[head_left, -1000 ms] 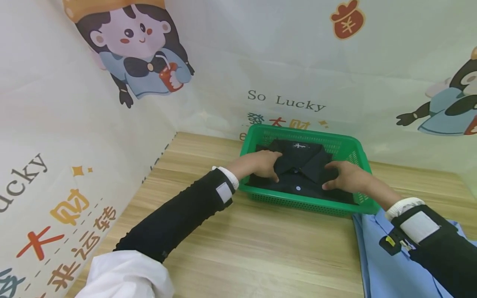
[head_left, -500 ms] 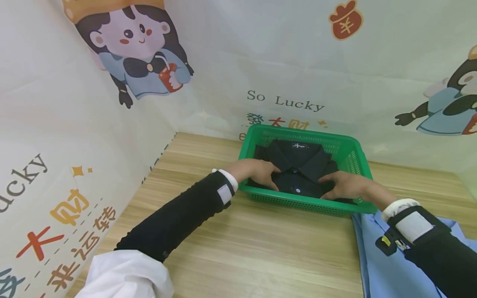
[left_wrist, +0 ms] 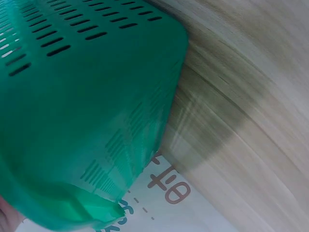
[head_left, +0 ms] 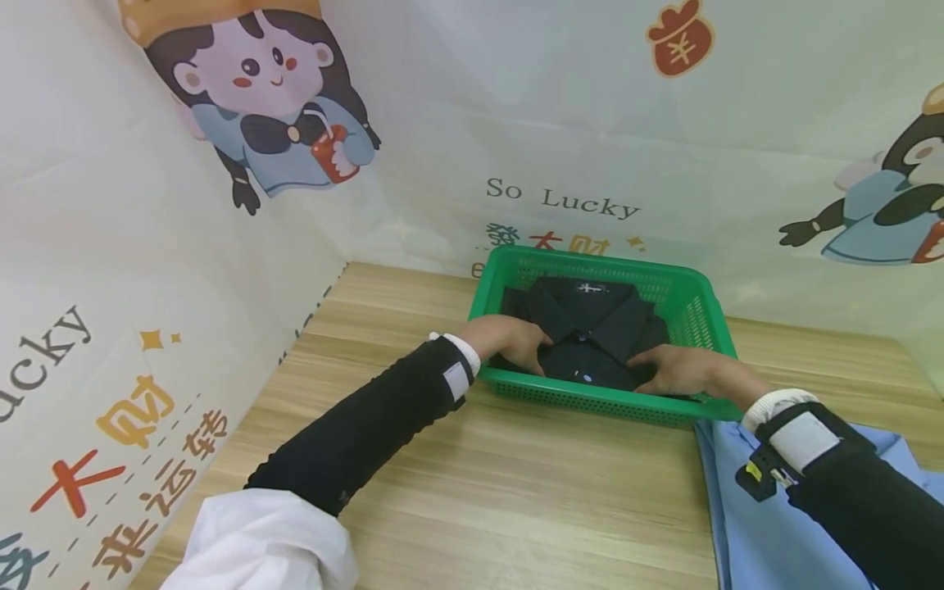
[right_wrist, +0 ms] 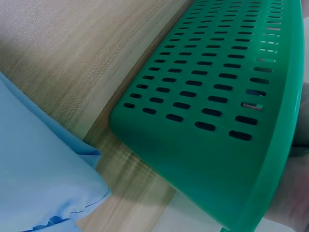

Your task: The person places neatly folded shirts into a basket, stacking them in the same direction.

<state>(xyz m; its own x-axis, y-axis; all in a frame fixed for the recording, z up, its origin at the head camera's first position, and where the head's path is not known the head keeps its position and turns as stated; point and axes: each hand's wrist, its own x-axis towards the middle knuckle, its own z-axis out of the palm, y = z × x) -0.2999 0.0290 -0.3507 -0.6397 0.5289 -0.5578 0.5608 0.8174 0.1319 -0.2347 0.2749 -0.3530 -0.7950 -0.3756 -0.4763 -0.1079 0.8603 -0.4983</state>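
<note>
Your left hand [head_left: 505,338] reaches over the basket's left end, its thumb and forefinger spread apart against the black shirt [head_left: 586,324]. Your right hand [head_left: 682,370] comes in over the right end the same way, thumb and forefinger parted, resting at the shirt's other side. You aren't visibly pinching with either; what your remaining fingers do is hidden from the head view, and the wrist views catch only a bit of each hand past the rim.

The shirt lies folded, front up, in the green basket [head_left: 590,399], between your hands. Its collar points to the far side, a pale label shows inside the neck, and a white button [head_left: 583,376] sits on the front near the basket's near wall. Dark cloth spreads out on both sides of the collar.

The basket stands upright on the wooden table [head_left: 516,508], its walls pierced with rows of slots. Just beside its near right corner you have the blue cloth [head_left: 767,524], folded; the right wrist view shows bare wood between the two. Your right forearm, in a black sleeve [head_left: 870,500], passes above that cloth. Behind the basket hangs a pale sheet [head_left: 442,106] printed with cartoon figures and lettering.
</note>
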